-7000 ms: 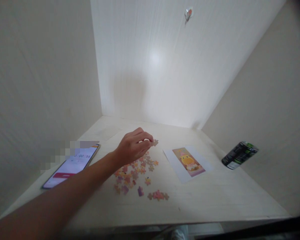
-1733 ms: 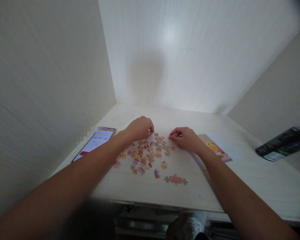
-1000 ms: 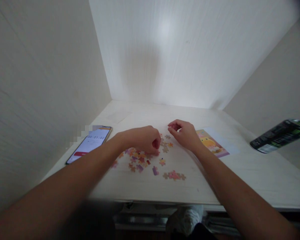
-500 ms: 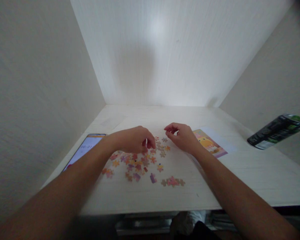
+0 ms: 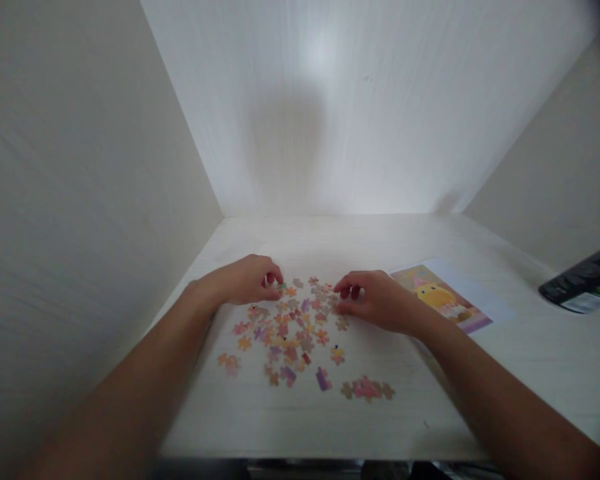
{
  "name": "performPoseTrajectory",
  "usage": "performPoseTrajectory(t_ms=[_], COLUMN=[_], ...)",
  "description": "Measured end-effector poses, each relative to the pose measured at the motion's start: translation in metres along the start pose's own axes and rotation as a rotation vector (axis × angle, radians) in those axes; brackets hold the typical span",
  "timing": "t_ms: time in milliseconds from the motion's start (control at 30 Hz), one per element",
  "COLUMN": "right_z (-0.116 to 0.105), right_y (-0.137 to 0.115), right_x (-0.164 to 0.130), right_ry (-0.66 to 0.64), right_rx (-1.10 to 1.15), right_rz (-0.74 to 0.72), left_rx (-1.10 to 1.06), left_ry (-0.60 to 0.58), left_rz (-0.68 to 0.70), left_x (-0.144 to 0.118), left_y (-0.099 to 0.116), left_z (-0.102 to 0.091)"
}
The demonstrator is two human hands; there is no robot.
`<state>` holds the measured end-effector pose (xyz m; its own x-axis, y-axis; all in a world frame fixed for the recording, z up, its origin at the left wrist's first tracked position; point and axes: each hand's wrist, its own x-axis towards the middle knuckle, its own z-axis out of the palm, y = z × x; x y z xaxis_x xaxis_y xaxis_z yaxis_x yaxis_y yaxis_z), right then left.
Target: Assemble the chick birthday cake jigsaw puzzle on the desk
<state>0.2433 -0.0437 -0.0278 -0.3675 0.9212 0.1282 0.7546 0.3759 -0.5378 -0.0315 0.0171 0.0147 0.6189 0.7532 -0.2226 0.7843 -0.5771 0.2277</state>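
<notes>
Puzzle pieces [image 5: 291, 351] could be scattered if brushed by the left hand [image 5: 250, 280] (its grip unclear) or half-parted, empty right hand [image 5: 375, 300].

The left hand [image 5: 247, 279] and right hand [image 5: 380, 301] are bare, with slim fingers [image 5: 351, 278], on 2 bare forearms [image 5: 480, 387] tapering toward the wrists.

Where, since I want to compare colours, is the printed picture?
In the head view, the printed picture lies right of centre on the table, between the right hand and the dark can, partly behind the right forearm.
</notes>
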Motion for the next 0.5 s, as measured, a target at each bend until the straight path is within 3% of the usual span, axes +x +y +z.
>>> performPoseTrajectory(t_ms=[267,400,500], right_z=[-0.001,-0.002,-0.004], right_y=[-0.009,-0.022,-0.044], right_x=[-0.005,-0.006,-0.018], right_ry=[0.016,0.197,0.318], right_rx=[-0.065,-0.054,0.094], right_rz=[-0.010,-0.104,-0.176], left_rx=[-0.038,-0.075,-0.109], left_ry=[0.012,0.068,0.069], left_rz=[0.037,0.028,0.013], left_x=[0.000,0.000,-0.002], left_y=[-0.022,-0.029,-0.032], left_z=[0.004,0.004,0.002])
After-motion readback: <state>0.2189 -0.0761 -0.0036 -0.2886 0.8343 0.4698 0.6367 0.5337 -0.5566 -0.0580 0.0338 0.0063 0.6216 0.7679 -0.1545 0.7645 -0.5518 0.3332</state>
